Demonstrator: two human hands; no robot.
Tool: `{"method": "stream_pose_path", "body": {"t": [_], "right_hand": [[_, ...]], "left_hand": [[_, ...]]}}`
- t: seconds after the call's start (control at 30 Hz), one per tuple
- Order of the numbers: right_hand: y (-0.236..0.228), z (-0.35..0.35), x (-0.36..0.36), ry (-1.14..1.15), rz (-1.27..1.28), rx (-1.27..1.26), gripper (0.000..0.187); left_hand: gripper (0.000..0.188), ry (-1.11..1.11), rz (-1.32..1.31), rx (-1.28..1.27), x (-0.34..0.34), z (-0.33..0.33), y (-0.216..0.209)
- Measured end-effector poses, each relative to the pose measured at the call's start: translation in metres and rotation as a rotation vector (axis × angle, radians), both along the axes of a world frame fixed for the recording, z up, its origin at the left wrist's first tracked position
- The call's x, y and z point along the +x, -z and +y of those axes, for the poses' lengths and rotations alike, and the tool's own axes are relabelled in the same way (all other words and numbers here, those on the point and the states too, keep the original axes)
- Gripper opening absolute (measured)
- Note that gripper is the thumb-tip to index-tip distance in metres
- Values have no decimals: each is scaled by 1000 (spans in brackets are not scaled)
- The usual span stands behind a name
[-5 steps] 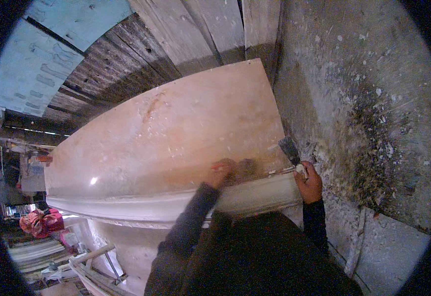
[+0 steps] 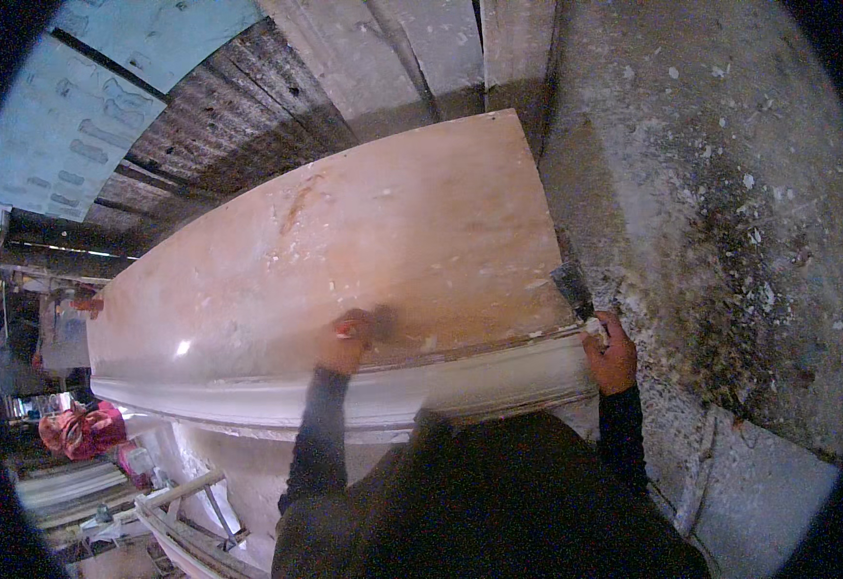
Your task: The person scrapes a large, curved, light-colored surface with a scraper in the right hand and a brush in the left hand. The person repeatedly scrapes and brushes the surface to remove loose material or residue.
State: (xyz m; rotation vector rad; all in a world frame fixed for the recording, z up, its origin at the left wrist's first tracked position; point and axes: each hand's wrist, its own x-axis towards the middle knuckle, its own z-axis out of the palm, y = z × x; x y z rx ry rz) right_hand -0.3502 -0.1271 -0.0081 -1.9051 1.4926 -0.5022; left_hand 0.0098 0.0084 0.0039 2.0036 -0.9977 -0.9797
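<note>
A: What is the work centred on?
B: A long, pale orange-brown panel point(image 2: 431, 212) with a curved far edge, spread across the middle of the view from nine o'clock to one. Along its near side runs a white, ridged moulding point(image 2: 484, 384).
A: And the hands?
B: The left hand point(image 2: 342, 347) is over the panel's near part, at eight o'clock from the centre, its fingers curled round a small orange-red piece point(image 2: 347, 330). The dark smear at its two o'clock might be a blade, but it is too blurred to be sure.
A: The other one?
B: The right hand point(image 2: 616, 362) is at four o'clock, near the panel's end. It grips a flat, dark-grey-bladed putty knife point(image 2: 572, 284) by its whitish handle point(image 2: 594, 326); the blade points to eleven o'clock, by the panel's end edge.
A: What lies around them?
B: At three o'clock, a rough grey surface point(image 2: 778, 241) flecked with white. Between eleven and twelve, weathered grey wooden planks point(image 2: 339, 63). At ten, a pale blue sheet point(image 2: 45, 145) with grey marks. Near the rim at eight, a red-pink bundle point(image 2: 88, 431); between seven and eight, a light wooden frame point(image 2: 185, 489).
</note>
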Motion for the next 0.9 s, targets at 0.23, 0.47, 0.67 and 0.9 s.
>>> {"method": "stream_pose_path", "body": {"t": [0.23, 0.47, 0.67, 0.9], "right_hand": [[-5, -9, 27, -143, -36, 141, 38], [-7, -16, 59, -303, -14, -7, 38], [-19, -14, 43, -214, 56, 61, 38], [-15, -2, 39, -147, -14, 42, 37]], "left_hand": [[21, -253, 136, -121, 34, 31, 29], [17, -193, 206, 62, -52, 13, 150], [15, -162, -193, 34, 70, 60, -11], [16, -437, 54, -163, 73, 62, -7]]}}
